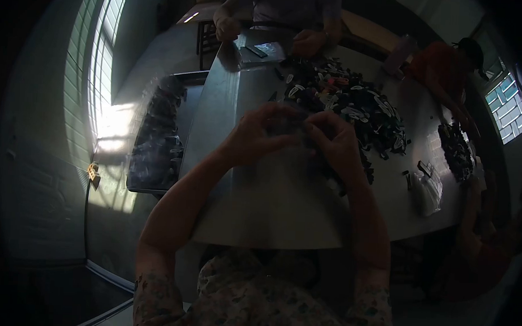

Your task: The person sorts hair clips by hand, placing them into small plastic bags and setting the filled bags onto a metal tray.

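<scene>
My left hand [259,133] reaches over the table in front of the pile, its thumb and fingers curved toward my right hand. My right hand [336,141] has its thumb and fingertips pinched together close by. Between the two hands is something dim and blurred, perhaps partly see-through; its kind cannot be made out. Just beyond them spreads a big pile of small dark pieces [383,118], several with pale oval outlines, and a few reddish pieces [335,82] lie among them.
A metal-looking table [259,214] curves around me. At left stands a dark tray [155,142] full of plastic-wrapped dark things. A clear plastic bag [429,192] lies at right, near another dark pile [457,152]. A co-worker [295,12] sits opposite; others [439,71] work at right.
</scene>
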Available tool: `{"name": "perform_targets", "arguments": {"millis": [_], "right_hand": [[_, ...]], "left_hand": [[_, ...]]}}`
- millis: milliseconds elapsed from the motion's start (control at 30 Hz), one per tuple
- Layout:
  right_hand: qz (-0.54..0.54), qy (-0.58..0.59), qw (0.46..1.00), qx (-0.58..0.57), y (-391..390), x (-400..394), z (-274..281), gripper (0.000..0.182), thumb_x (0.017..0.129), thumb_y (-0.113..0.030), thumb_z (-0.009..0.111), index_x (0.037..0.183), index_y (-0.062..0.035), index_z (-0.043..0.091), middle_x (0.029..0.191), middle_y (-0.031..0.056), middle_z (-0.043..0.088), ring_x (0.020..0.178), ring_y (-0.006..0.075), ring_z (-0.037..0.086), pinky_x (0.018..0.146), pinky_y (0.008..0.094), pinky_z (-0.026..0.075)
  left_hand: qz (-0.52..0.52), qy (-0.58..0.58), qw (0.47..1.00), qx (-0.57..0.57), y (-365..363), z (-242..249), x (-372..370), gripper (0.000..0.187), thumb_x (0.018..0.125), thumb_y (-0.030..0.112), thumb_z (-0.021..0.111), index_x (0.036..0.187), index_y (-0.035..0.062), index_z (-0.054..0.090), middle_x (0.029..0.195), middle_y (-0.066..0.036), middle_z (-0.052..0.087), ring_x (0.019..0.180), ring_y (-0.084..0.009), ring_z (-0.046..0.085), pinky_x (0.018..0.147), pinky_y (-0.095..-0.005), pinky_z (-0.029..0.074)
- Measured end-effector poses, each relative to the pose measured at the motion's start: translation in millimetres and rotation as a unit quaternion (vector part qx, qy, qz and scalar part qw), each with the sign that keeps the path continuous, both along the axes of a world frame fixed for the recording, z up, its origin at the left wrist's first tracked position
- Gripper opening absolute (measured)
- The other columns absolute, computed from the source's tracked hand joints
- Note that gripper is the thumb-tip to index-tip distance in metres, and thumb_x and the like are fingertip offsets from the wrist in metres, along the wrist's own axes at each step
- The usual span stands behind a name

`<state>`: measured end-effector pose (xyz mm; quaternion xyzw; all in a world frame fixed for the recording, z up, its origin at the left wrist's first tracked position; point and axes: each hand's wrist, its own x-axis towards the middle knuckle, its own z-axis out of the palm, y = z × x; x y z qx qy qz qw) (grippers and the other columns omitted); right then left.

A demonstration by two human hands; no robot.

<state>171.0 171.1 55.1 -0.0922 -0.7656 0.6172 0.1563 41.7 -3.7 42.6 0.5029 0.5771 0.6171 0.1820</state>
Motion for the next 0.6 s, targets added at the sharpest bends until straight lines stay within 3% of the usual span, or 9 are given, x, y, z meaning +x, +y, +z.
{"name": "perform_targets", "arguments": {"millis": [33, 100, 133, 200, 267, 300, 367, 600], "right_hand": [[-0.012, -0.004, 1.000, 0.011, -1, 0, 0, 0.013, 0.092, -0.009, 0.067, 0.103, -0.0032, 0.066, 0.092, 0.0033, 0.069, 0.081, 0.0079, 0.063, 0.075, 0.0227, 0.052], [-0.015, -0.007, 1.000, 0.020, -1, -3, -3, 0.013, 0.093, -0.010, 0.066, 0.104, -0.0027, 0.066, 0.090, 0.0030, 0.069, 0.081, 0.0077, 0.064, 0.074, 0.0221, 0.052], [-0.038, 0.041, 0.998, 0.030, 0, -4, -7, 0.015, 0.093, -0.011, 0.067, 0.105, -0.0019, 0.066, 0.090, 0.0035, 0.069, 0.083, 0.0078, 0.064, 0.074, 0.0224, 0.052], [-0.040, 0.088, 0.995, 0.035, -10, -10, -7, 0.017, 0.094, -0.012, 0.067, 0.106, -0.0011, 0.066, 0.090, 0.0040, 0.069, 0.084, 0.0078, 0.064, 0.074, 0.0226, 0.052], [-0.062, 0.143, 0.985, -0.069, -28, -10, 5, 0.019, 0.093, -0.012, 0.067, 0.108, 0.0000, 0.066, 0.090, 0.0034, 0.070, 0.087, 0.0073, 0.064, 0.076, 0.0231, 0.052], [-0.043, 0.140, 0.987, -0.072, -24, -11, -1, 0.019, 0.093, -0.012, 0.067, 0.108, 0.0000, 0.066, 0.090, 0.0034, 0.070, 0.087, 0.0073, 0.064, 0.076, 0.0231, 0.052], [-0.006, 0.038, 0.999, 0.034, -4, -9, -17, 0.017, 0.093, -0.010, 0.068, 0.108, -0.0009, 0.067, 0.091, 0.0014, 0.069, 0.086, 0.0060, 0.063, 0.075, 0.0217, 0.050], [-0.027, 0.088, 0.996, -0.017, 0, -14, -21, 0.011, 0.094, -0.010, 0.067, 0.102, -0.0026, 0.068, 0.087, -0.0023, 0.066, 0.078, 0.0037, 0.058, 0.069, 0.0186, 0.045]], "left_hand": [[0.005, -0.003, 1.000, -0.002, 0, -3, -2, 0.040, 0.085, 0.006, 0.075, 0.121, 0.0025, 0.059, 0.118, -0.007, 0.064, 0.105, -0.0136, 0.062, 0.096, -0.0329, 0.051], [0.054, -0.046, 0.997, -0.034, 0, -8, -6, 0.021, 0.088, 0.005, 0.073, 0.107, 0.0008, 0.065, 0.106, -0.005, 0.068, 0.096, -0.0116, 0.065, 0.089, -0.0291, 0.054], [0.064, -0.048, 0.996, -0.035, 1, -8, -5, 0.021, 0.088, 0.005, 0.073, 0.107, 0.0008, 0.065, 0.106, -0.005, 0.068, 0.096, -0.0116, 0.065, 0.089, -0.0291, 0.054], [0.072, -0.115, 0.990, 0.025, 3, -9, -1, 0.012, 0.090, 0.006, 0.071, 0.100, 0.0003, 0.067, 0.096, -0.004, 0.070, 0.089, -0.0095, 0.066, 0.082, -0.0258, 0.055], [0.087, -0.131, 0.987, 0.034, 4, -10, -1, 0.012, 0.090, 0.006, 0.071, 0.100, 0.0007, 0.067, 0.094, -0.003, 0.069, 0.087, -0.0087, 0.065, 0.080, -0.0250, 0.055], [0.080, -0.144, 0.985, 0.045, 4, -10, -2, 0.012, 0.090, 0.007, 0.071, 0.100, 0.0011, 0.067, 0.093, -0.003, 0.069, 0.086, -0.0079, 0.065, 0.077, -0.0243, 0.055], [0.102, -0.127, 0.985, 0.047, 2, -7, -3, 0.011, 0.090, 0.007, 0.071, 0.099, 0.0015, 0.067, 0.089, -0.002, 0.068, 0.083, -0.0071, 0.064, 0.074, -0.0232, 0.054], [0.119, -0.104, 0.986, 0.051, 7, -14, -7, 0.009, 0.089, 0.008, 0.070, 0.094, 0.0021, 0.067, 0.080, -0.001, 0.066, 0.073, -0.0053, 0.061, 0.062, -0.0219, 0.050]]}}
